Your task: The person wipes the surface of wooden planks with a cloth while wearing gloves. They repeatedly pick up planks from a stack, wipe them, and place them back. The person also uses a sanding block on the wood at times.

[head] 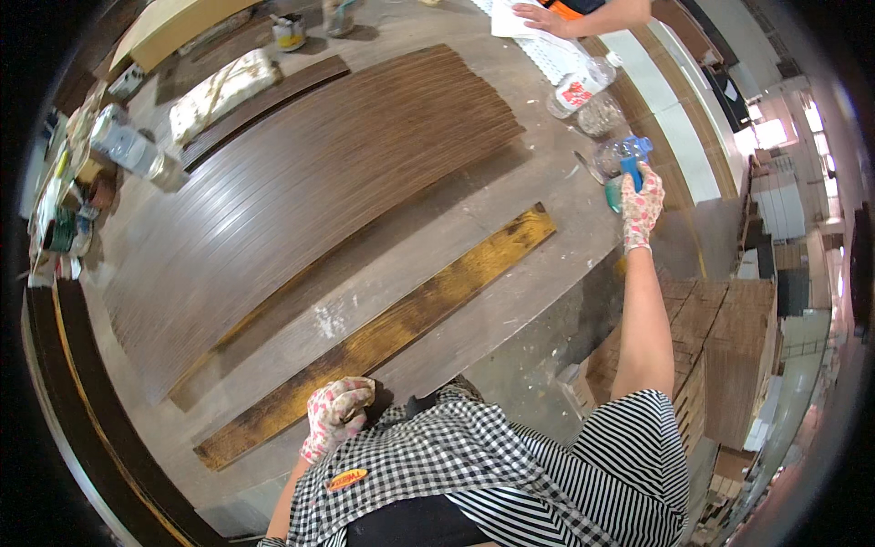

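Observation:
My right hand (641, 205), in a white glove with a red pattern, reaches to the table's right edge. Its fingers grip a small blue piece (630, 174), whose kind is unclear. Right by it are a clear plastic bottle (612, 156) with a blue neck and a green item (614, 195), partly hidden by the glove. My left hand (336, 417), gloved alike, is curled beside the near edge of a narrow wooden board (410, 328). This board has a patchy yellow-brown and dark surface. Whether the left fingers hold anything is hidden.
Thin brown grooved strips (328, 178) lie side by side across the worktable (472, 355). Beyond them sit a stained white bundle (222, 96) and a paint-smeared cup (288, 33). Labelled bottles (581, 85) stand at the right. Another person's hand (543, 19) rests on white paper opposite.

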`<state>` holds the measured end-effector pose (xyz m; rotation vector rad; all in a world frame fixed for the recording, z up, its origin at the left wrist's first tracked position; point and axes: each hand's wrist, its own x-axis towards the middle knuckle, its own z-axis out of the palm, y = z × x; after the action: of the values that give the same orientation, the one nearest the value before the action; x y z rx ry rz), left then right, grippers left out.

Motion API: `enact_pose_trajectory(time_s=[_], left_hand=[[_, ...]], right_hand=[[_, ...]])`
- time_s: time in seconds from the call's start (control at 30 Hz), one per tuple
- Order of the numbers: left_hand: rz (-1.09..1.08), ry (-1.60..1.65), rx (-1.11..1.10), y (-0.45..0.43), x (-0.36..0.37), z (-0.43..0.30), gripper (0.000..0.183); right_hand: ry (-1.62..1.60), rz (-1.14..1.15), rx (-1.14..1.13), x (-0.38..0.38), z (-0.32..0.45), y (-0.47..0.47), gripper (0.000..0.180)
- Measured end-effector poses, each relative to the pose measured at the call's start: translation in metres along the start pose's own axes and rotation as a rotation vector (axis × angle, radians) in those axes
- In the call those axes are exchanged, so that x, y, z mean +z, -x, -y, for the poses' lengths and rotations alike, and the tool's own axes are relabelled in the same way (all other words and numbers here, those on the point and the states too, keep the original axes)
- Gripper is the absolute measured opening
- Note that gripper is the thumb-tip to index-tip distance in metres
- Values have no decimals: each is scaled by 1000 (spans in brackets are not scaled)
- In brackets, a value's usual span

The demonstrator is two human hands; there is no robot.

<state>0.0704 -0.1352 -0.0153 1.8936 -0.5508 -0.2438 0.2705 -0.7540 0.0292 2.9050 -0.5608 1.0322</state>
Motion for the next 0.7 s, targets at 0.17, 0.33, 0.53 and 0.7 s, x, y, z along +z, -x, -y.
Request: enact_pose_trajectory(time_s=[0.17,0.33,0.53,0.7], left_hand=[[-16,31,-149,3,7,-1,38],[-115,78,-162,-1,10,-13,41],[-342,399,-480,-13,19,-45,41],[-688,715,-340,-28,19,-47,62]], right_hand=[[163,176,133,-20,-50,-13,37],[111,307,105,2,-79,-20,39],[-370,58,-67,-4,-18,-6,46],[-1079,597,-295,-69,195,155,57]])
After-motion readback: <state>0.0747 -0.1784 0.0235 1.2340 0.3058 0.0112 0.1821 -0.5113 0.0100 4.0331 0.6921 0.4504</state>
